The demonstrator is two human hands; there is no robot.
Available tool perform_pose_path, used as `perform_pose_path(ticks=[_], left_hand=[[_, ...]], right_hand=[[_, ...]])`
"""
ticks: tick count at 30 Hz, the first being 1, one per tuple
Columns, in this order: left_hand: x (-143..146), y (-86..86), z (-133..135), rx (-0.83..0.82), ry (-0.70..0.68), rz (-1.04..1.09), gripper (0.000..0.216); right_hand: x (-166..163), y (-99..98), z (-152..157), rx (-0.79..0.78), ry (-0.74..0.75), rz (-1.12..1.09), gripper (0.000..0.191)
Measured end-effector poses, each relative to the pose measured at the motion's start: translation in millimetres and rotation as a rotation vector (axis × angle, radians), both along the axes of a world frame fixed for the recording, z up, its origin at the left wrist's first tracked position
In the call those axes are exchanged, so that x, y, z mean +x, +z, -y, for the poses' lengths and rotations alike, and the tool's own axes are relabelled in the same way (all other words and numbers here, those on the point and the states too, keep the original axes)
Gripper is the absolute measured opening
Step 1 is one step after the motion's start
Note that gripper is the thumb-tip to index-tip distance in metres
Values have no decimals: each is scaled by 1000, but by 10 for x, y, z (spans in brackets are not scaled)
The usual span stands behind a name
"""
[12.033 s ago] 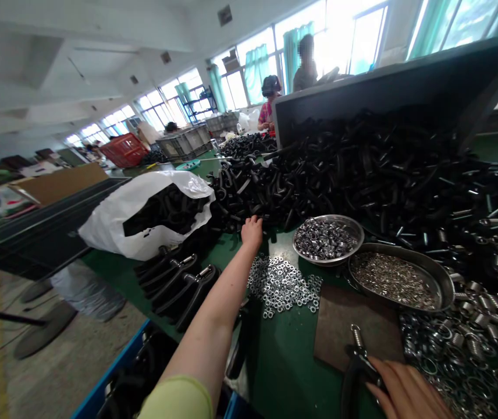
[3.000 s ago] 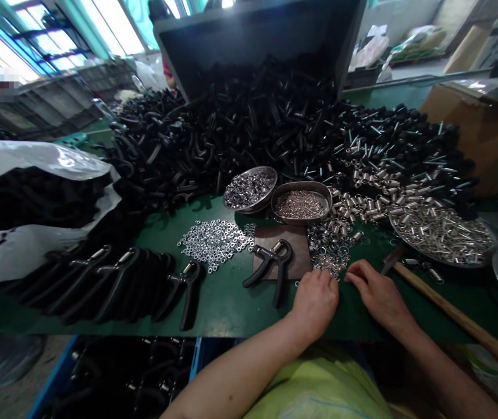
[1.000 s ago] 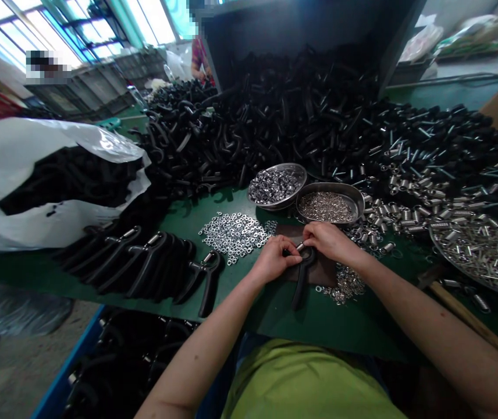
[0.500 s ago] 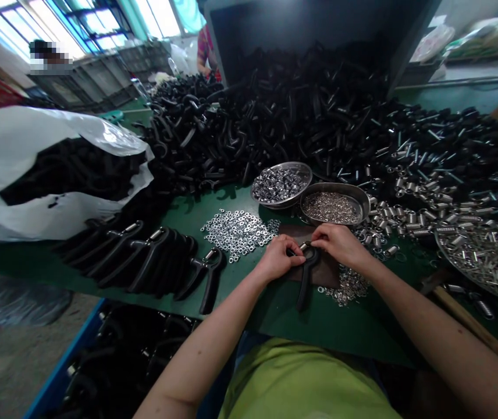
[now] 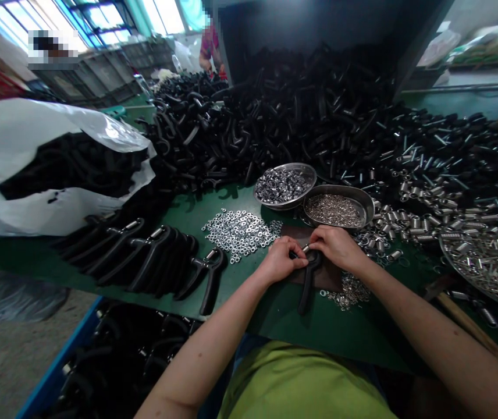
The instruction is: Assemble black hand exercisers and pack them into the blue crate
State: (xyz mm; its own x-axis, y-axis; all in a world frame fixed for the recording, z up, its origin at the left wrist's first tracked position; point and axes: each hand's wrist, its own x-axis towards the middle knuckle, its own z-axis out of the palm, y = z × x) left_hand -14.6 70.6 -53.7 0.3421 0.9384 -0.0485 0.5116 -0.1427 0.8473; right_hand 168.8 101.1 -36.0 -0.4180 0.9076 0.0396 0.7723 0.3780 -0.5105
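A black hand gripper (image 5: 308,285) lies on a brown pad (image 5: 330,278) on the green table (image 5: 240,291). My left hand (image 5: 280,262) is closed on the gripper's left side near its top. My right hand (image 5: 337,247) pinches the small metal spring end at the gripper's head. One handle sticks out below my hands toward me. Loose nuts (image 5: 240,228) are spread just left of my hands.
A row of assembled black grippers (image 5: 153,262) lies at the left. Two steel bowls (image 5: 284,185) (image 5: 338,206) of small metal parts stand behind my hands. A huge pile of black handles (image 5: 301,122), springs (image 5: 410,215), a steel tray (image 5: 487,262), a white bag (image 5: 48,169) and a wooden hammer handle (image 5: 471,331) surround them. People work at the back.
Both hands left the small parts near the table edge and closed on the gripper on the pad. In the last second they hardly moved.
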Motion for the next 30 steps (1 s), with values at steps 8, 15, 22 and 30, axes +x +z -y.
perform_pose_path(ticks=[8,15,22,30], left_hand=[[9,-25,-27,-20,-1,-33,6],[10,-34,-18,-11,5,-41,8],[7,-3,-15,-38,6,-43,7],[10,-5,-31,-24,-11,-79,9]], right_hand=[[-39,80,-112,-87,16,78,8],[-17,74,-51,-93,27,47,6],[-15,49,-66,-149,36,-65,6],[-10,-97,-61,-318,8,-218,2]])
